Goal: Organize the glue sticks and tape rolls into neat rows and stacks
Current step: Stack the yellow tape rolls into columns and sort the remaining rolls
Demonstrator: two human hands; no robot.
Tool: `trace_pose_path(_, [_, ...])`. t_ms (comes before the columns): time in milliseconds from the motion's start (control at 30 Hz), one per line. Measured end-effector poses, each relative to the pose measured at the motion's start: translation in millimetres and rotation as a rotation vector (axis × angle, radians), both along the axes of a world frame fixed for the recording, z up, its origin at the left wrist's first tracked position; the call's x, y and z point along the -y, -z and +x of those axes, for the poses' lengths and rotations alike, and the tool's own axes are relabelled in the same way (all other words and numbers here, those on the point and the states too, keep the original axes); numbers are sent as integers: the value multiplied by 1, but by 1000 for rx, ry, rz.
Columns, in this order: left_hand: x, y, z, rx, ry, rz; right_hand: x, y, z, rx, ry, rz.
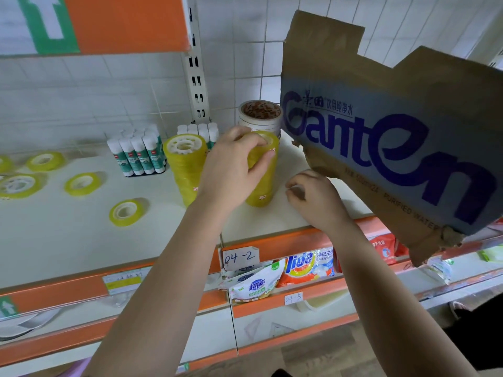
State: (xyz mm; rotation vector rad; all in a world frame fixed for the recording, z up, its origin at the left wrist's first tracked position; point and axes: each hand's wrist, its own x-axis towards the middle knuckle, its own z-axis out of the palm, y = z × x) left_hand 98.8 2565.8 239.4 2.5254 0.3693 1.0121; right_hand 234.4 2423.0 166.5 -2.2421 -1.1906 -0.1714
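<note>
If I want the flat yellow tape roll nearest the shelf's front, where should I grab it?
Probably come from above and pinch the tape roll across its outer rim: it lies flat, hole up, with nothing touching its sides.

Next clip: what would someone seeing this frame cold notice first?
Probably the big torn cardboard sheet with blue lettering, filling the upper right above the shelf. Next, the left hand gripping the top of a tall yellow tape stack at centre, beside a second stack. Loose yellow tape rolls lie scattered on the shelf to the left.
</note>
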Motion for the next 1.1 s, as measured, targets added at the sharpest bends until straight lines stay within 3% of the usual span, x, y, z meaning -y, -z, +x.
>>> trace_pose_path(600, [-2, 11, 5, 78, 2, -148, 2, -4, -4, -31, 9, 32])
trace_pose_path(1100, [3, 7, -2, -52, 51, -172, 1, -5, -5, -22, 17, -9])
